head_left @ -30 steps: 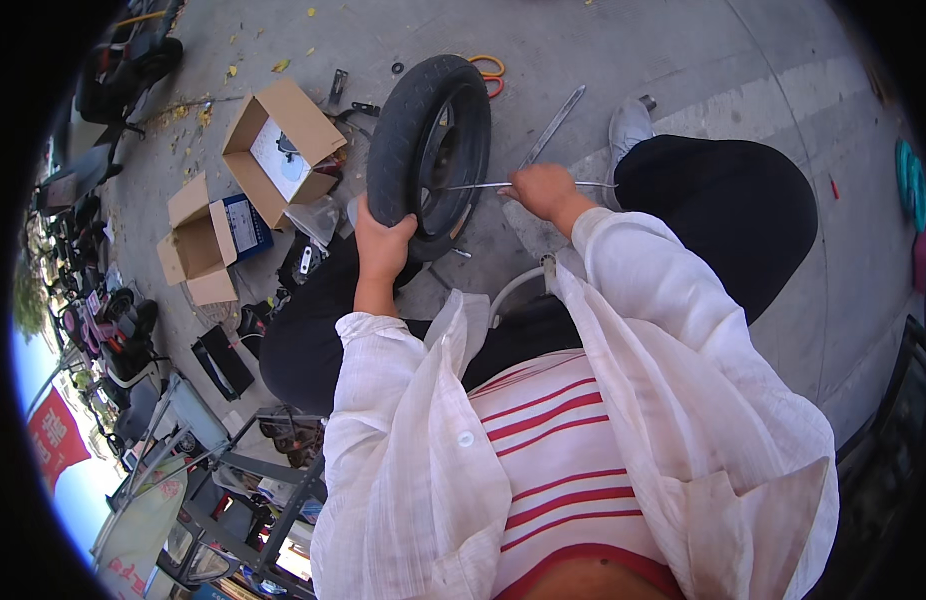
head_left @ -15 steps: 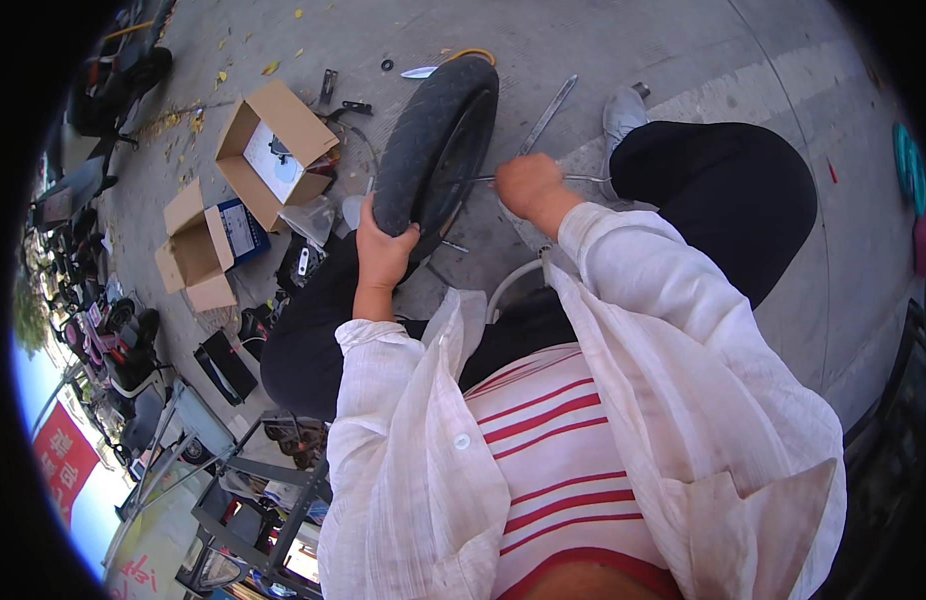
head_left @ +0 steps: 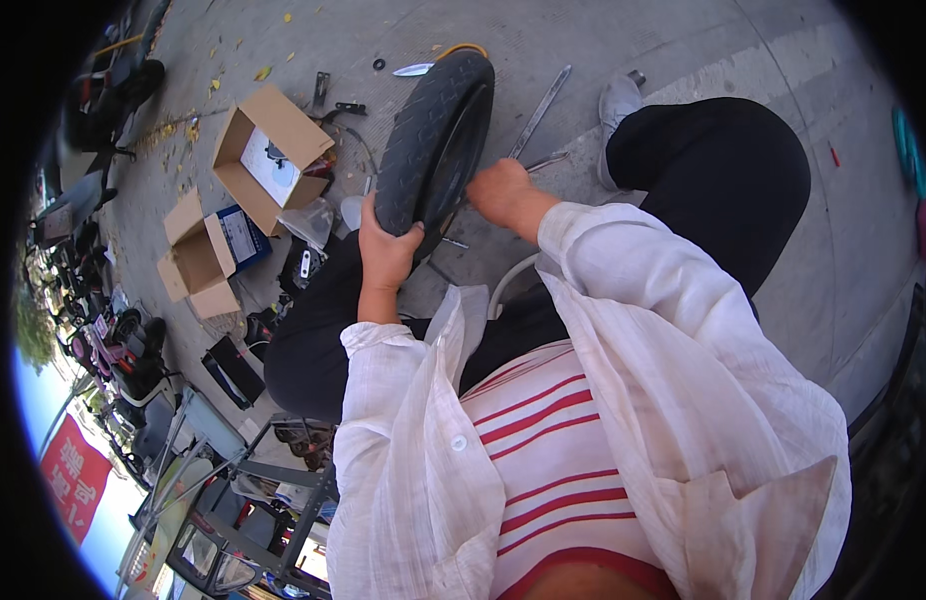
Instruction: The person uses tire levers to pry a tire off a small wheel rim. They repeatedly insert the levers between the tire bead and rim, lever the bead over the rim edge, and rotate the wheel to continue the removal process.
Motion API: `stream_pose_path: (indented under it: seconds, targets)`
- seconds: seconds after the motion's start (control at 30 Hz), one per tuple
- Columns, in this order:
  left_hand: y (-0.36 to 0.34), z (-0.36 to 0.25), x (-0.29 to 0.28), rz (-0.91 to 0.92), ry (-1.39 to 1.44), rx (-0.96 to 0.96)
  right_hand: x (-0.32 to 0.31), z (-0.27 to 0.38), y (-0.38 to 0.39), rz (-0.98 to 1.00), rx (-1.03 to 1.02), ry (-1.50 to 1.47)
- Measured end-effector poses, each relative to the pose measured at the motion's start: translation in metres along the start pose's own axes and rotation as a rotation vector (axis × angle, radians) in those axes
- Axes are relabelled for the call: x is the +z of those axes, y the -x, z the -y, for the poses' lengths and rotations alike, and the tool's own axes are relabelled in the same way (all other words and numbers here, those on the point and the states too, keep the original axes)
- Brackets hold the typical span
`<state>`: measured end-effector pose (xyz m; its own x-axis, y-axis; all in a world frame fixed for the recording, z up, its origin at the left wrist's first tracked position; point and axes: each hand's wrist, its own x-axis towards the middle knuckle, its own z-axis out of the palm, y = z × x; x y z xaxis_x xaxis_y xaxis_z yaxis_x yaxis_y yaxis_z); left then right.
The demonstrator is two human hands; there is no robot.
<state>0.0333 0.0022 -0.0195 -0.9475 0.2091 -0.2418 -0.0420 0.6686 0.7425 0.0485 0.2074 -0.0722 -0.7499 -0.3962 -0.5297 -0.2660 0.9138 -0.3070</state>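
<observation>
A black wheel with a treaded tire (head_left: 415, 150) stands tilted on the pavement between my legs. My left hand (head_left: 388, 250) is closed on the tire's near edge, thumb toward the rim side. At the wheel's right side, my right hand (head_left: 503, 193) is a fist around a metal tire lever (head_left: 551, 160), whose free end sticks out beyond the knuckles. The lever's other end, toward the rim, is mostly hidden by the fist and wheel. A second flat metal lever (head_left: 541, 112) lies on the ground just past my right hand.
Left of the wheel are an open cardboard box (head_left: 245, 165), a smaller open box (head_left: 195, 262) and loose parts. A yellow-orange hose (head_left: 465, 47) and a white blade-shaped piece (head_left: 413, 70) lie beyond the tire. Parked scooters (head_left: 123, 350) line the left side. A red screwdriver-like stick (head_left: 835, 156) lies far right.
My right fist has moved left, closer to the wheel, and the lever has swung so its free end points farther away from me. My left hand keeps its hold on the tire.
</observation>
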Motion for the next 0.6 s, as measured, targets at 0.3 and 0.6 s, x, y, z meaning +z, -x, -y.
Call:
stream_pose_path:
  seconds: [0.3,0.6]
  targets:
    - [0.001,0.000,0.000,-0.022,-0.028,-0.007,-0.014,-0.003,-0.016,-0.052,-0.100,0.140]
    - [-0.001,0.008,-0.001,-0.071,-0.015,-0.039,0.019,-0.004,-0.017,-0.009,0.073,-0.198]
